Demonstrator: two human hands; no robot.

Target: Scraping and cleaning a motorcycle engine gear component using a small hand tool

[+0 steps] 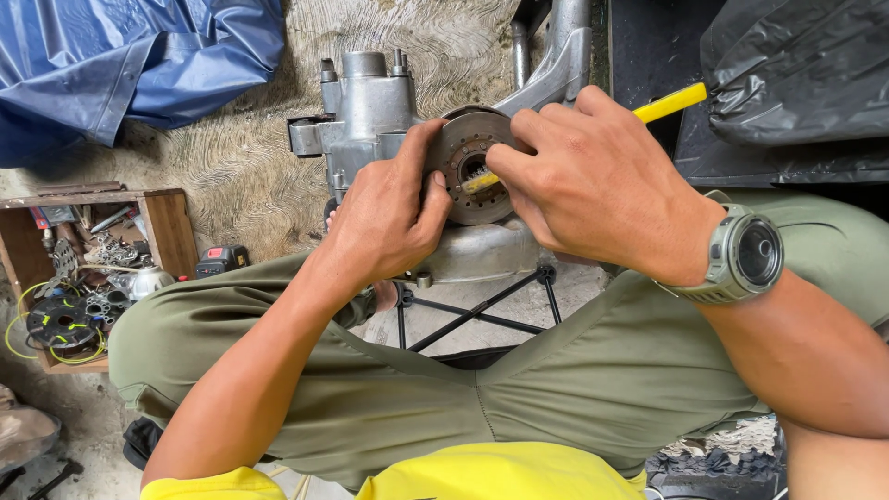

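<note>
A grey metal engine casing (366,111) lies on the ground in front of my knees. A round metal disc with a ring of holes (468,167) sits on its side. My left hand (384,218) grips the left rim of that disc. My right hand (593,181) holds a yellow-handled tool (669,104) whose tip reaches into the disc's centre. A grey-green watch (745,255) is on my right wrist. My fingers hide part of the disc.
A wooden box (167,222) of small metal parts, a spool and yellow cord stands at the left. A blue tarp (139,56) lies top left, a black plastic sheet (796,83) top right. A black wire stand (482,310) is under the casing.
</note>
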